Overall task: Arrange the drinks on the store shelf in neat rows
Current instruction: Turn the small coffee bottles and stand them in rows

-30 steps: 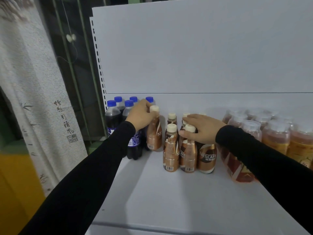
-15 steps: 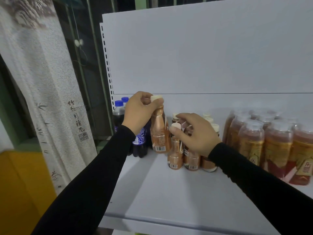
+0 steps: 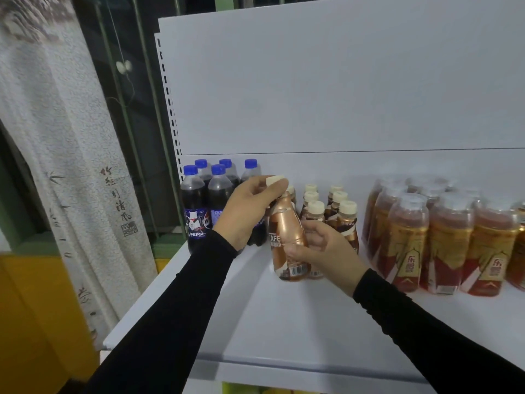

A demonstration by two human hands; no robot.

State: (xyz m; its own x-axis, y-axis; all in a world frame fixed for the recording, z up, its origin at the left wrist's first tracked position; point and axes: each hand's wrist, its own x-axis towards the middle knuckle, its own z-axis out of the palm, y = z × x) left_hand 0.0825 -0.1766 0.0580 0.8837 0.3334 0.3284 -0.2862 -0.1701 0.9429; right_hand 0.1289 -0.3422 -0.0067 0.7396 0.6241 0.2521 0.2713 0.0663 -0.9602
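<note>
Standing upright at the front of the coffee group is a copper-brown plastic coffee bottle with a cream cap [image 3: 287, 237], its long axis vertical and leaning only a touch to the left. The left hand [image 3: 250, 207] is pinching it at the cap and neck from the left side, while the right hand [image 3: 319, 247] is curling its fingers round the lower body from the right, so both hands are gripping the same bottle. Whether its base is touching the white metal shelf [image 3: 284, 322] or hanging just above it, I cannot tell. The bottle is sitting between the two hands, directly ahead of the person, with the right hand the lower of the pair.

Just behind it six more cream-capped coffee bottles [image 3: 338, 214] are showing, in two short files, with a seventh cap half hidden behind the held one. To the left five blue-capped dark cola bottles [image 3: 196, 211] are standing in a cluster. To the right the clear-lidded amber tea bottles [image 3: 449, 245] are running off the frame edge; about four are standing in front, and those behind are too blurred to count.

The gap ahead of the coffee files looks like the bottle's likely place.
</note>
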